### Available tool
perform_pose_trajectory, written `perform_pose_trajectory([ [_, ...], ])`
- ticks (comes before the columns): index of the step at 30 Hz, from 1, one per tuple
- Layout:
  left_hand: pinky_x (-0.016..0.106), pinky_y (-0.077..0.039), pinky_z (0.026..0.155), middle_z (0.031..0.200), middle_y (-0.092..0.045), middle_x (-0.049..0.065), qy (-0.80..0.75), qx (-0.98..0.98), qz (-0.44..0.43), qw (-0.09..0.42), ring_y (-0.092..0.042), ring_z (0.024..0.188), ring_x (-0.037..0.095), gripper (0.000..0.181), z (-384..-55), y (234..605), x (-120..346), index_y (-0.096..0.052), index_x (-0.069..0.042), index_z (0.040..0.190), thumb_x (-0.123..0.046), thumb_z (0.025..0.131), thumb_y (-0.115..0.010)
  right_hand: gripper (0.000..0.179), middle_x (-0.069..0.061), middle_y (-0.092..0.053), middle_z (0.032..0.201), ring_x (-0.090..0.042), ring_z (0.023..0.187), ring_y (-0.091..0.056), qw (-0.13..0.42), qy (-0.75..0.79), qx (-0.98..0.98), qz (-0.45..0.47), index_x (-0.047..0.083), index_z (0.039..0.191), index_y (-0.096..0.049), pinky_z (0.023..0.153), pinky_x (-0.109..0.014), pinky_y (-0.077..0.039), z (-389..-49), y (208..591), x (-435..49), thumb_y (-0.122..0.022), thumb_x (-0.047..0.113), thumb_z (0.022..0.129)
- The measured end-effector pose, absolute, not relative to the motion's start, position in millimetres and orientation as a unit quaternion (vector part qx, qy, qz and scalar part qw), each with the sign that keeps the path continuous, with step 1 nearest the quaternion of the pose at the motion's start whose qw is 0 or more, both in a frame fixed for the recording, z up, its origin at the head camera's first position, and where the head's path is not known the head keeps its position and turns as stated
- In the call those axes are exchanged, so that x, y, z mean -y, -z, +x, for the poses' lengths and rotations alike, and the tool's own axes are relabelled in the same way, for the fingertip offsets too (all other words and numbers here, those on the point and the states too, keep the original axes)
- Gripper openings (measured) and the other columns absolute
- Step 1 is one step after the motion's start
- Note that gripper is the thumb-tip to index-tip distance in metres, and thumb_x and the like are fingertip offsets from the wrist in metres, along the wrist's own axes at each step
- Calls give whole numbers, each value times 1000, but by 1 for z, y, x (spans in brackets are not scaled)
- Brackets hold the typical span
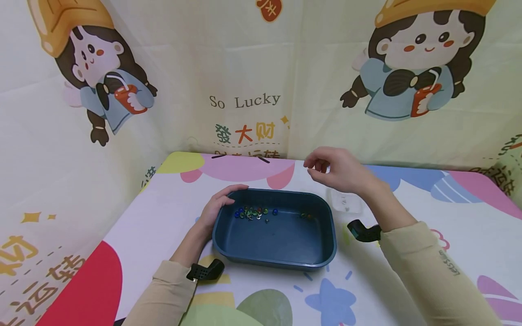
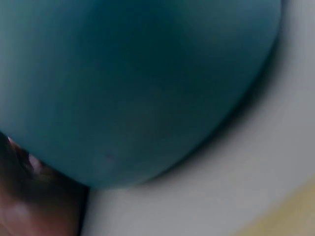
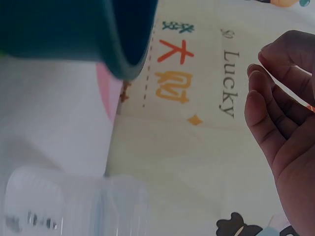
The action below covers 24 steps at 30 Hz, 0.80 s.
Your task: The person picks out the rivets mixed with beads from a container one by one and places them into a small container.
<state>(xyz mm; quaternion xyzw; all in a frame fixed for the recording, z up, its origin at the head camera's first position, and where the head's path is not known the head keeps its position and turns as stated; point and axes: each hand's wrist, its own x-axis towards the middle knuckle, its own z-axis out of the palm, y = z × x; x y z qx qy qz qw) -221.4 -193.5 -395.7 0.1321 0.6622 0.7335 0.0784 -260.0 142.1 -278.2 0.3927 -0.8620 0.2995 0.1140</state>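
A dark blue rectangular basin (image 1: 277, 246) sits on the table, with several small glass marbles (image 1: 253, 212) gathered toward its back left. One more blue marble (image 1: 275, 211) and a few amber ones (image 1: 306, 216) lie farther right. My left hand (image 1: 214, 208) grips the back left corner, its thumb over the rim. The left wrist view is filled by the blurred outer wall (image 2: 138, 98). Raised beyond the back right corner, my right hand (image 1: 336, 170) has loosely curled fingers, a gap before the thumb, and nothing visible between them. A clear plastic box (image 1: 345, 203) stands beneath it, small shiny pieces inside.
A patterned cloth (image 1: 326, 303) covers the table. Printed curtains (image 1: 248, 59) hang along the back and left. Black wrist cameras (image 1: 205, 270) are strapped to both forearms, the right one (image 1: 363, 231) close to the clear box.
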Motion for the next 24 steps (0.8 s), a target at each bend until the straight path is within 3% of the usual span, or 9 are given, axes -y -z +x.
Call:
perform_pose_trajectory([
  [24, 38, -41, 105, 150, -46, 13, -730, -666, 130, 80, -44, 132, 30, 55, -220, 394, 193, -50, 2, 144, -2, 93, -31, 13, 2, -64, 87, -14, 74, -56, 71, -326, 832, 442, 8, 98, -72, 69, -35, -53, -259, 278, -92, -72, 3, 86],
])
